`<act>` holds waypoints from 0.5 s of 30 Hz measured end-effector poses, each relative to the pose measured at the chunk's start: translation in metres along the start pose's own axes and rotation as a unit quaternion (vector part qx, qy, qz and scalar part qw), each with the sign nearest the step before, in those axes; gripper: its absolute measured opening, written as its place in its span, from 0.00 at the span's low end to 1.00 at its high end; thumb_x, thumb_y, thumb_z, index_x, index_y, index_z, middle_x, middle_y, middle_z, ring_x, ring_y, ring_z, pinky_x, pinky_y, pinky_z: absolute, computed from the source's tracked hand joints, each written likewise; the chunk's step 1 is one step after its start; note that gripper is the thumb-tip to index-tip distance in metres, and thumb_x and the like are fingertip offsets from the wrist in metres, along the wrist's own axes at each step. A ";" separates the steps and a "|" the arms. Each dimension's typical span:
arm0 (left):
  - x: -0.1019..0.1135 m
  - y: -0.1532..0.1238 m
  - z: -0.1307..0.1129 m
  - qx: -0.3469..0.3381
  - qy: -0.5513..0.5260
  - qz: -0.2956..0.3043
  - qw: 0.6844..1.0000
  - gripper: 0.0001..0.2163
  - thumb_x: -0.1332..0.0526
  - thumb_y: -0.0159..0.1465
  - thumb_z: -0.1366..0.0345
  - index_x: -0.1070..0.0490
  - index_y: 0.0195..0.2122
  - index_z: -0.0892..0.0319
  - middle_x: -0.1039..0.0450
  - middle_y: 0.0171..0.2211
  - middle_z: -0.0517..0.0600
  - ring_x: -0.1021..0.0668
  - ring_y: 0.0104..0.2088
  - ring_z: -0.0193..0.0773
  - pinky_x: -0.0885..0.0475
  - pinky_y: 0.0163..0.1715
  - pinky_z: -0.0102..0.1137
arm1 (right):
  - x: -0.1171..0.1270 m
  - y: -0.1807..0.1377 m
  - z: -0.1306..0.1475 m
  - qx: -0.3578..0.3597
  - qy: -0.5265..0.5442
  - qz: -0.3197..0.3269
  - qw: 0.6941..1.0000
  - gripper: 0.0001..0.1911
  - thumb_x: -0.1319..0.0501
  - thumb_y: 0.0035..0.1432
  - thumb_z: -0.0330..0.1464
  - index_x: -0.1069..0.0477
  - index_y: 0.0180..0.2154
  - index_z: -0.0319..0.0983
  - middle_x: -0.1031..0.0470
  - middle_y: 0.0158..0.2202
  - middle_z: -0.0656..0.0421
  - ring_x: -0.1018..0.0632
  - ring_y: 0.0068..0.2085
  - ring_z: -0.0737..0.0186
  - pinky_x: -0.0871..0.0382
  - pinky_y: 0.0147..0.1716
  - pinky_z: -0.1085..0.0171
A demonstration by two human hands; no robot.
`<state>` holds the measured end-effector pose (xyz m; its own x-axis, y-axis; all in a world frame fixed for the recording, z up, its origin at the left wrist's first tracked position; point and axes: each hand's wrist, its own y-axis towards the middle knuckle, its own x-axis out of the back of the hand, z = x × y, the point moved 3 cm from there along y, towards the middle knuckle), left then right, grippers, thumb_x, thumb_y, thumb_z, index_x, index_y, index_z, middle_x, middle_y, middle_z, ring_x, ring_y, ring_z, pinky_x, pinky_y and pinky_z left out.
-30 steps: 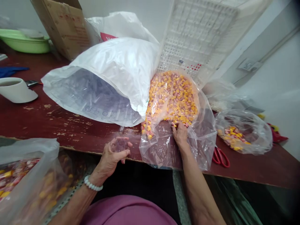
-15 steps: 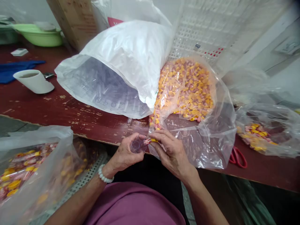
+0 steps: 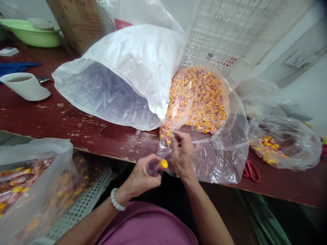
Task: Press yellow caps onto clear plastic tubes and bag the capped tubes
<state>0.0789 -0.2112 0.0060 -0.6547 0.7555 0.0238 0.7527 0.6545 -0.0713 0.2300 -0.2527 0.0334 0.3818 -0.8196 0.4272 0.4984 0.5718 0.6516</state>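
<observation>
My left hand [image 3: 143, 175] is closed around a small clear tube with a yellow cap [image 3: 163, 164] on its end, held just below the table's front edge. My right hand [image 3: 182, 153] is right beside it, fingers curled at the mouth of a clear plastic bag [image 3: 224, 149]. That bag holds several yellow and pink caps [image 3: 198, 100]. Whether the right fingers hold anything is not visible. A large white sack [image 3: 133, 64] full of clear tubes [image 3: 109, 98] lies open on the table to the left.
On the dark red table [image 3: 51, 117] are a white cup [image 3: 24, 86], a green basin [image 3: 33, 34], a cardboard box [image 3: 74, 20], a white crate [image 3: 237, 30], red scissors [image 3: 251, 170] and another small bag of caps [image 3: 283, 143]. A bag of filled tubes [image 3: 30, 183] sits lower left.
My right hand came back from the pile of caps to my left hand. The tube now carries a yellow cap, and both hands have dropped a little toward my lap.
</observation>
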 end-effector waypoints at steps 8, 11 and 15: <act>0.048 0.003 0.019 0.090 -0.150 -0.160 0.971 0.23 0.31 0.43 0.70 0.35 0.41 0.60 0.25 0.29 0.46 0.31 0.19 0.28 0.44 0.10 0.20 | 0.005 0.003 -0.065 -0.092 -0.202 0.198 0.955 0.11 0.42 0.57 0.40 0.29 0.35 0.40 0.27 0.34 0.55 0.28 0.37 0.58 0.37 0.39 0.61; 0.044 0.002 0.021 0.088 -0.155 -0.145 0.973 0.23 0.31 0.44 0.70 0.36 0.41 0.60 0.26 0.29 0.46 0.32 0.20 0.27 0.43 0.10 0.19 | -0.019 -0.001 -0.051 -0.080 -0.250 0.226 0.938 0.20 0.44 0.57 0.46 0.31 0.45 0.41 0.28 0.43 0.53 0.29 0.43 0.54 0.37 0.42 0.58; 0.040 0.002 0.024 0.102 -0.156 -0.134 0.973 0.24 0.31 0.44 0.70 0.38 0.41 0.60 0.26 0.30 0.47 0.30 0.21 0.28 0.42 0.11 0.18 | -0.048 0.003 -0.038 -0.071 -0.314 0.260 0.910 0.25 0.45 0.56 0.50 0.34 0.49 0.42 0.32 0.49 0.49 0.32 0.47 0.47 0.38 0.42 0.53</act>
<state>0.0530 -0.1801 -0.0175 -0.8391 0.4913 -0.2336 0.5429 0.7840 -0.3009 0.2428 -0.2108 -0.0090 0.0965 -0.2695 0.9581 0.4891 0.8513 0.1902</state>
